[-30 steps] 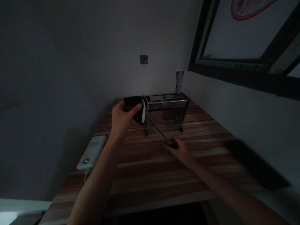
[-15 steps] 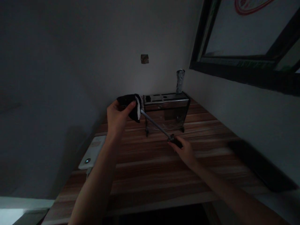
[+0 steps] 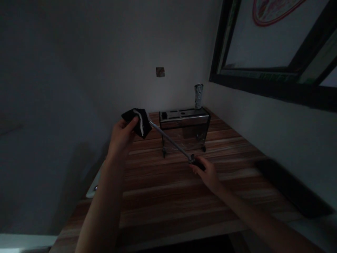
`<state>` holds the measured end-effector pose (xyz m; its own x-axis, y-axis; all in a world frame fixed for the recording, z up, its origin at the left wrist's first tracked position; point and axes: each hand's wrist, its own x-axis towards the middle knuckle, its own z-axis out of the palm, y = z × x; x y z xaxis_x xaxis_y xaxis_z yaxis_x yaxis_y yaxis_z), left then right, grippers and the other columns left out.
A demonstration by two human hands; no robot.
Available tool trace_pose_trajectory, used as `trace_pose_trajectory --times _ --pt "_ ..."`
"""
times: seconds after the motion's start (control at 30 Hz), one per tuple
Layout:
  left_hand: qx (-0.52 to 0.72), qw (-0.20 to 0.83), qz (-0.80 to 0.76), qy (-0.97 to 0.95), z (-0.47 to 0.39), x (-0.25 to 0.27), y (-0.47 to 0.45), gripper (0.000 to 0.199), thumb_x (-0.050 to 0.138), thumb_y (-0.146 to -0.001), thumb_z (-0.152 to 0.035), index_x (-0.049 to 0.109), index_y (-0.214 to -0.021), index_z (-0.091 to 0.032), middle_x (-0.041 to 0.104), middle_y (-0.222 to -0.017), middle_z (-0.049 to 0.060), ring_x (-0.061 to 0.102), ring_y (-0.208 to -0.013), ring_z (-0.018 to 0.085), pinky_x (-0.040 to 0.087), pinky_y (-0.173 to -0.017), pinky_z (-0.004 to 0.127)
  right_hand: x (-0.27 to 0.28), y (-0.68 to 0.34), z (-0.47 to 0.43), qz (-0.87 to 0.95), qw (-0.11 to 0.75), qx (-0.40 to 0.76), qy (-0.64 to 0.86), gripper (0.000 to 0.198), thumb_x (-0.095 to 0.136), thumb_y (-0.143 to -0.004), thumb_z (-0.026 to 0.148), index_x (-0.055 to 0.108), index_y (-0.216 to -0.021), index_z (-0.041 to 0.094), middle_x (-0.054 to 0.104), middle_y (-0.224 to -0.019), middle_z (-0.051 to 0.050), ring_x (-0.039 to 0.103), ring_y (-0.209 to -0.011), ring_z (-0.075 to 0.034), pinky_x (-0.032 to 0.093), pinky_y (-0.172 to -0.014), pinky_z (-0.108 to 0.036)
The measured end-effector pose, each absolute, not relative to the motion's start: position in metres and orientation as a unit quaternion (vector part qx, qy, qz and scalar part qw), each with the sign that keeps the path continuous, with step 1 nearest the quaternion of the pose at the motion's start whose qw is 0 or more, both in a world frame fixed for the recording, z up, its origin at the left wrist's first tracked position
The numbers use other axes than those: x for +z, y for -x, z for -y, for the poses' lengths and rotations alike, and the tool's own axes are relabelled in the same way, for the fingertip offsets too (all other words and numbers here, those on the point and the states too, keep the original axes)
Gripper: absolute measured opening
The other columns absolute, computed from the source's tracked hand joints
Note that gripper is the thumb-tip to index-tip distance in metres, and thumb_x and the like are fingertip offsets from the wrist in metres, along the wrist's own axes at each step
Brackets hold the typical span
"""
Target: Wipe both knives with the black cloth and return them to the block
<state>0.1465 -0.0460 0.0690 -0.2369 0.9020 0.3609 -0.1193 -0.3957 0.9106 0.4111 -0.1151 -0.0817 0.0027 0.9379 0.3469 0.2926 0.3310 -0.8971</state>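
My left hand pinches a folded black cloth with a white stripe across it, held up above the table. In my right hand, lower and to the right, is the dark handle of a long, thin metal rod that looks like a sharpening steel. The rod slants up and left, its far end at the cloth's right edge; whether the two touch I cannot tell. Behind the rod stands a slotted rack with a metal top and a see-through front.
A silvery, foil-like upright piece rises from the rack's right end. On the wood-grain table, a long dark object lies along the right wall. A white box is partly behind my left forearm. A dark window frame is at upper right.
My left hand and the cloth have shifted left, and the rod's far end has swung left too. My right hand stays nearly in place on the handle. The view has tilted slightly.
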Motion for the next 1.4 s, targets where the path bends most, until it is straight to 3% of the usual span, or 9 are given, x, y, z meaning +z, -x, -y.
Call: trace_pose_trajectory --times 0.13,0.4,1.13,1.4 --pt "0.652 0.430 -0.389 -0.488 0.046 0.068 -0.146 0.034 0.077 -0.057 -0.038 0.065 -0.080 -0.017 0.069 -0.080 0.004 0.065 -0.075 0.017 0.051 -0.065 0.025 -0.082 -0.412 0.117 0.649 0.498 0.334 0.468 0.026 0.053 -0.082 0.042 0.058 -0.079 0.017 0.055 -0.058 0.001 0.052 -0.052 -0.013 0.041 -0.051 -0.023" --pt "0.610 0.451 -0.397 -0.517 0.050 0.066 -0.152 0.036 0.077 -0.057 -0.037 0.066 -0.083 -0.013 0.070 -0.085 0.008 0.065 -0.077 0.019 0.051 -0.069 0.028 -0.078 -0.412 0.117 0.659 0.487 0.326 0.471 0.031 0.048 -0.085 0.045 0.059 -0.080 0.016 0.052 -0.057 0.001 0.048 -0.050 -0.011 0.037 -0.047 -0.021" --pt "0.623 0.394 -0.403 -0.542 0.049 0.061 -0.164 0.035 0.077 -0.059 -0.035 0.070 -0.086 -0.014 0.071 -0.086 0.007 0.065 -0.076 0.017 0.050 -0.073 0.029 -0.080 -0.411 0.116 0.684 0.449 0.342 0.463 0.031 0.049 -0.085 0.045 0.059 -0.087 0.016 0.050 -0.061 0.001 0.044 -0.053 -0.011 0.033 -0.048 -0.022" --pt "0.622 0.371 -0.421 -0.546 0.056 0.066 -0.170 0.036 0.076 -0.058 -0.036 0.069 -0.084 -0.013 0.071 -0.084 0.006 0.064 -0.074 0.017 0.050 -0.070 0.027 -0.085 -0.407 0.113 0.673 0.438 0.388 0.452 0.034 0.048 -0.084 0.049 0.055 -0.079 0.016 0.049 -0.057 0.002 0.045 -0.049 -0.011 0.035 -0.048 -0.022"
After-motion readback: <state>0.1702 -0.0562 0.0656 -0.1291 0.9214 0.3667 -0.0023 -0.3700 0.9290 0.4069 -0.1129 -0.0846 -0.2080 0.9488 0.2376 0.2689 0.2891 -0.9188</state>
